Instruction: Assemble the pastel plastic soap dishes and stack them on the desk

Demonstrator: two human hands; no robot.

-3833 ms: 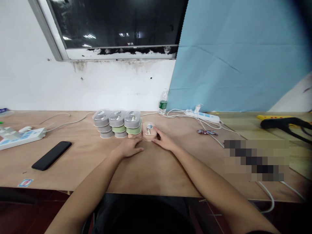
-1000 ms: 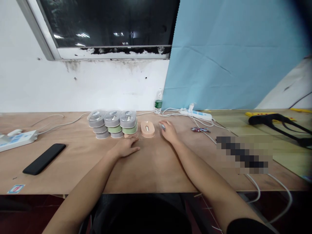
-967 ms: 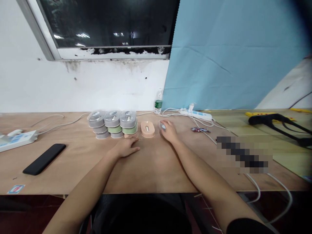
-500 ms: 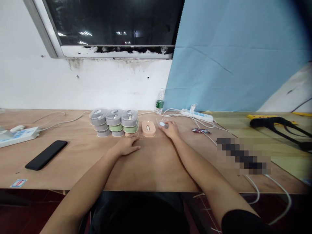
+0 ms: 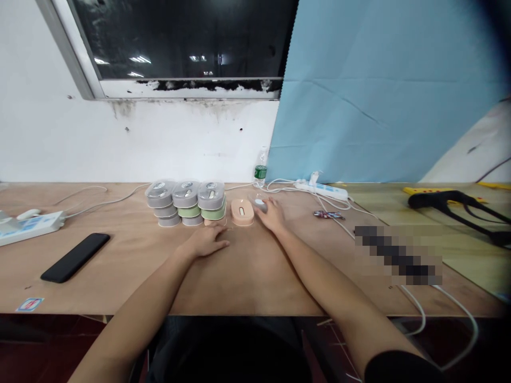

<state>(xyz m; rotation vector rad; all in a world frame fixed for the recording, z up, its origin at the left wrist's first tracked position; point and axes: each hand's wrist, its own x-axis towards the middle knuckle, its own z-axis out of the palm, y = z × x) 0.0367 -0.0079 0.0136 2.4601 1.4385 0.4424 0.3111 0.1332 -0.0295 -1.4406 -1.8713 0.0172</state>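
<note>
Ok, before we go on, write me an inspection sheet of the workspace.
Surface: wooden table; sticker near its front edge.
Job's things: peach box, uncovered; clear lid beside it; nine stacked boxes.
Clutter: bottle, wrapper, phone-like black slab; pixelated patch at right, unreadable.
Grip: right hand holds the clear lid; left hand rests in front of the stacked boxes.
Cables: white cables by two power strips; some hang past the front edge.
Surroundings: white wall, dark window, blue sheet.

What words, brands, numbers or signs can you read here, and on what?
No text can be read.
Round stickers on the top grey boxes: too small.
White sticker on the clear lid by the right hand: too blurred.
Green label on the bottle: too small.
Tabletop sticker: too blurred.
</note>
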